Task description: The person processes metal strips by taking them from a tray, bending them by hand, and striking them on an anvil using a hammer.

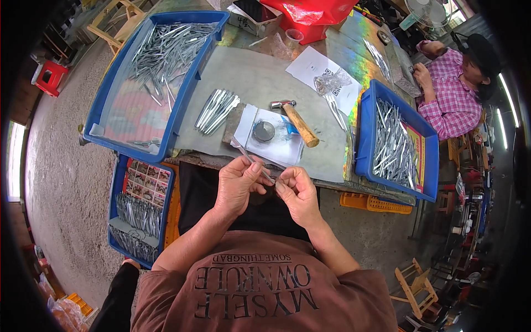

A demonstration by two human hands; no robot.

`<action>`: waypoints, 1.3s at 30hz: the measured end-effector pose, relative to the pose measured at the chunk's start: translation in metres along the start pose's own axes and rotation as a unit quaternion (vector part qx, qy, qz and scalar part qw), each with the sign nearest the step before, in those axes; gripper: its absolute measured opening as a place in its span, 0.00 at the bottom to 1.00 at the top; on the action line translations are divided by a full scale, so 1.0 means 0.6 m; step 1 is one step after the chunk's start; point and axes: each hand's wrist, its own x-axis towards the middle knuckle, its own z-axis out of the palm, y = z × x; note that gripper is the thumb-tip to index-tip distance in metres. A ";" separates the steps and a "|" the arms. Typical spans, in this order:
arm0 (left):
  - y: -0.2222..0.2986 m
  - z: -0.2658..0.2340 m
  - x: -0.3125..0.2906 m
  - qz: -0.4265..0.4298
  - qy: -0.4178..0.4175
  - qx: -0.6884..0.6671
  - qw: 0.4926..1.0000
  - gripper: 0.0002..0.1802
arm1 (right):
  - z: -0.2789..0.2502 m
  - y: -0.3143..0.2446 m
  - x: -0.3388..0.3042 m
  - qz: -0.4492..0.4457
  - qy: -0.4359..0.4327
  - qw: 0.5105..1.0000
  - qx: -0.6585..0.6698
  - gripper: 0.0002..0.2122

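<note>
My left hand holds a slim, flat silver metal piece near the table's front edge, its far end pointing up and left. At the piece's near end, my right hand is closed in a pinch; what lies between its fingertips is too small to make out. Just beyond my hands, a round dark metal block sits on white paper. A ball-headed hammer with a wooden handle lies to its right. Left of the block is a neat row of similar metal pieces.
Blue trays of metal pieces stand at the left and right; a lower blue tray is beside my left leg. A red bag stands at the back. A co-worker in a checked shirt sits at the far right.
</note>
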 end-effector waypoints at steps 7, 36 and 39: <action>-0.004 0.000 -0.001 -0.002 0.008 -0.006 1.000 0.07 | 0.000 0.007 -0.003 -0.009 0.003 1.000 -0.004 0.07; -0.017 0.005 -0.002 0.081 -0.019 0.073 0.994 0.06 | 0.009 0.017 0.008 0.038 0.095 0.981 0.165 0.10; -0.015 0.006 -0.003 0.081 -0.011 0.066 0.994 0.06 | 0.010 0.021 0.012 0.033 0.100 0.981 0.164 0.11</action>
